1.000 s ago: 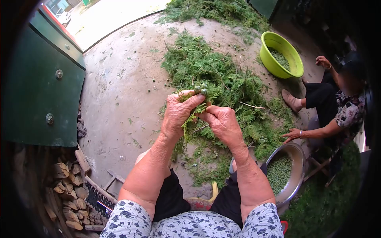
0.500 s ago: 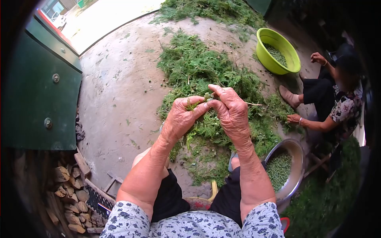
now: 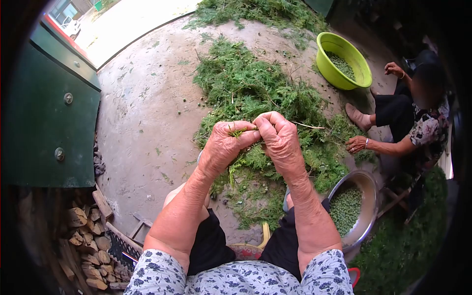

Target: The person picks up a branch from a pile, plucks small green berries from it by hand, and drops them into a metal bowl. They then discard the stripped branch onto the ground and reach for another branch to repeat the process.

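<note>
My left hand [image 3: 221, 147] is closed in a pinch around a leafy evergreen sprig [image 3: 236, 132], whose yellow-green tips poke out above the thumb. Touching its fingertips, my right hand [image 3: 280, 142] has its fingers curled tightly together; whatever they grip is hidden. Both hands are above a heap of cut evergreen branches [image 3: 246, 91] on the floor. To the right of my right leg stands a metal basin [image 3: 369, 211] with many small green cones [image 3: 345, 209] inside.
A yellow-green plastic tub [image 3: 330, 76] with more green cones sits beyond the heap. At the right a seated person [image 3: 425, 130] reaches one hand to the branches. Split firewood [image 3: 91, 246] is stacked at lower left, below a dark green metal door [image 3: 44, 113].
My right hand has drawn its fingers in and dipped slightly, covering the green cones that showed between my hands. My left hand has barely moved. The other person's lower hand has shifted left.
</note>
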Demonstrator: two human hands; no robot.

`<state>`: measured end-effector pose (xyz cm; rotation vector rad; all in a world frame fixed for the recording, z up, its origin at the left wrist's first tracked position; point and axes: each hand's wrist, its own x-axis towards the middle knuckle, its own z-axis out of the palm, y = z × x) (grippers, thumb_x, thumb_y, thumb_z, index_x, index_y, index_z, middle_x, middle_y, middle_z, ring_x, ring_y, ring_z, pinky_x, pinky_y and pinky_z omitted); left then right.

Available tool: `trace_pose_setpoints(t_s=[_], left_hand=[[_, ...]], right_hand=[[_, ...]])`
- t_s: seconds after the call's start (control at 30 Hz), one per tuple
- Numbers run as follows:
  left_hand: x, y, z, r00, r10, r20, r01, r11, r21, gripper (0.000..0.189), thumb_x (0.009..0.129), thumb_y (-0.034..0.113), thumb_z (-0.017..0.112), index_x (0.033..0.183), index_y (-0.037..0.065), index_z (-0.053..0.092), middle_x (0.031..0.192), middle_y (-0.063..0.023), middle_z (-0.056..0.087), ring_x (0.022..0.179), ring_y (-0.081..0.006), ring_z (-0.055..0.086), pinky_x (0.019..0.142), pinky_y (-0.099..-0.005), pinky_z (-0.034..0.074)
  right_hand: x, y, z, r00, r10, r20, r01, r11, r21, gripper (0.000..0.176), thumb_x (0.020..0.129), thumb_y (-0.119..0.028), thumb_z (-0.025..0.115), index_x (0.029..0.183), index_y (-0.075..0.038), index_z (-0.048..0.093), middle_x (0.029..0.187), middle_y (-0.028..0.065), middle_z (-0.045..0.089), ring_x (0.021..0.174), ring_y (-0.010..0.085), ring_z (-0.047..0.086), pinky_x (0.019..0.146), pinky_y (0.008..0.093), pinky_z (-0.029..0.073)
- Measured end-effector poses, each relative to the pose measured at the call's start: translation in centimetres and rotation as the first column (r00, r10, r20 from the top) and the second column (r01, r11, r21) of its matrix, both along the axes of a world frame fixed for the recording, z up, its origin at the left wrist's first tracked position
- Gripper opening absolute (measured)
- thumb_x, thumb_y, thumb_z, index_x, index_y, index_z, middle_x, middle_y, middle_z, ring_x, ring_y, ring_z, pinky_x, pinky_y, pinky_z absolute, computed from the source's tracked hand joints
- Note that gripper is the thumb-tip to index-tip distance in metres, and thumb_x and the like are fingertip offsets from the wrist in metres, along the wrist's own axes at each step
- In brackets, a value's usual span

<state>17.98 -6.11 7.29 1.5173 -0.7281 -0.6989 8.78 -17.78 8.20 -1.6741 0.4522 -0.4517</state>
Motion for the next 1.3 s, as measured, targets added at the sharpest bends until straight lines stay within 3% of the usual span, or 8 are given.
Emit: trace_pose_setpoints(t_s=[0.13, 0.43, 0.7, 0.77, 0.87, 1.03, 1.17, 1.3], left_hand=[[-0.3, 0.1, 0.8, 0.977, -0.002, -0.214, 0.010, 0.999, 0.035, 0.016, 0.078, 0.016, 0.065, 0.082, 0.000, 0.065, 0.064, 0.0053, 0.054, 0.060, -0.0025, 0.046, 0.054, -0.0195, 0.039], [0.8, -0.5, -0.2, 0.690, 0.005, -0.724, -0.203, 0.961, -0.188, 0.011, 0.084, 0.018, 0.059, 0.088, 0.007, 0.057, 0.062, 0.0028, 0.050, 0.048, -0.0059, 0.043, 0.045, -0.0188, 0.034], [3.5, 0.3, -2.3, 0.533, -0.137, -0.835, -0.411, 0.820, -0.397, 0.017, 0.091, 0.019, 0.045, 0.094, 0.004, 0.052, 0.060, 0.0028, 0.045, 0.041, -0.0056, 0.034, 0.042, -0.0213, 0.029], [3.8, 0.4, -2.3, 0.407, -0.172, -0.897, -0.543, 0.745, -0.389, 0.017, 0.091, 0.018, 0.045, 0.094, 0.003, 0.053, 0.061, 0.0027, 0.046, 0.040, -0.0058, 0.036, 0.042, -0.0210, 0.029], [3.9, 0.5, -2.7, 0.387, -0.265, -0.883, -0.565, 0.689, -0.454, 0.020, 0.090, 0.017, 0.047, 0.098, -0.001, 0.052, 0.064, 0.0000, 0.047, 0.043, -0.0075, 0.039, 0.044, -0.0221, 0.031], [3.9, 0.5, -4.0, 0.391, -0.417, -0.821, -0.566, 0.594, -0.571, 0.031, 0.085, 0.017, 0.056, 0.103, -0.007, 0.049, 0.072, -0.0034, 0.048, 0.050, -0.0099, 0.043, 0.051, -0.0231, 0.033], [3.9, 0.4, -3.9, 0.345, -0.451, -0.823, -0.614, 0.555, -0.561, 0.029, 0.086, 0.016, 0.055, 0.102, -0.007, 0.049, 0.072, -0.0036, 0.048, 0.050, -0.0105, 0.043, 0.051, -0.0238, 0.034], [4.2, 0.5, -3.6, 0.304, -0.374, -0.876, -0.679, 0.560, -0.475, 0.027, 0.086, 0.017, 0.054, 0.100, -0.006, 0.049, 0.071, -0.0038, 0.047, 0.050, -0.0109, 0.043, 0.050, -0.0245, 0.034]], right_hand=[[-0.4, -0.1, 1.1, 0.998, 0.005, -0.069, 0.037, 0.803, 0.595, 0.021, 0.088, -0.024, 0.054, 0.080, -0.004, 0.057, 0.066, -0.0047, 0.047, 0.053, 0.0041, 0.042, 0.042, 0.0204, 0.036], [-0.5, -2.5, -2.0, 0.960, -0.211, 0.186, -0.103, 0.351, 0.931, 0.014, 0.088, -0.019, 0.050, 0.085, -0.005, 0.052, 0.080, 0.0096, 0.057, 0.056, 0.0148, 0.050, 0.042, 0.0246, 0.035], [-1.1, -3.8, -2.2, 0.941, -0.246, 0.231, -0.114, 0.413, 0.904, 0.021, 0.085, -0.024, 0.060, 0.080, -0.004, 0.056, 0.073, 0.0065, 0.057, 0.052, 0.0122, 0.051, 0.039, 0.0218, 0.034], [-1.3, -3.5, -1.5, 0.997, -0.078, 0.026, 0.044, 0.770, 0.637, 0.014, 0.085, -0.017, 0.061, 0.086, -0.003, 0.059, 0.070, 0.0026, 0.057, 0.047, 0.0064, 0.048, 0.038, 0.0177, 0.032], [-1.0, -1.9, -1.3, 0.995, 0.076, -0.064, -0.059, 0.970, 0.237, 0.012, 0.081, -0.009, 0.062, 0.090, -0.001, 0.064, 0.068, 0.0007, 0.058, 0.054, 0.0064, 0.051, 0.048, 0.0199, 0.040], [-0.6, -1.1, -4.1, 0.993, 0.002, -0.115, -0.037, 0.952, -0.303, 0.019, 0.081, -0.012, 0.062, 0.095, -0.001, 0.063, 0.067, -0.0016, 0.056, 0.048, 0.0035, 0.041, 0.044, 0.0217, 0.034], [-0.6, -0.4, -4.2, 0.909, 0.296, -0.293, -0.111, 0.850, 0.515, 0.016, 0.083, -0.017, 0.061, 0.082, -0.002, 0.062, 0.061, -0.0024, 0.053, 0.043, 0.0023, 0.041, 0.037, 0.0182, 0.029], [-0.7, 0.1, -3.9, 0.888, 0.364, -0.282, -0.115, 0.767, 0.631, 0.016, 0.083, -0.018, 0.062, 0.073, -0.006, 0.058, 0.060, -0.0028, 0.052, 0.040, 0.0012, 0.040, 0.034, 0.0172, 0.027]])
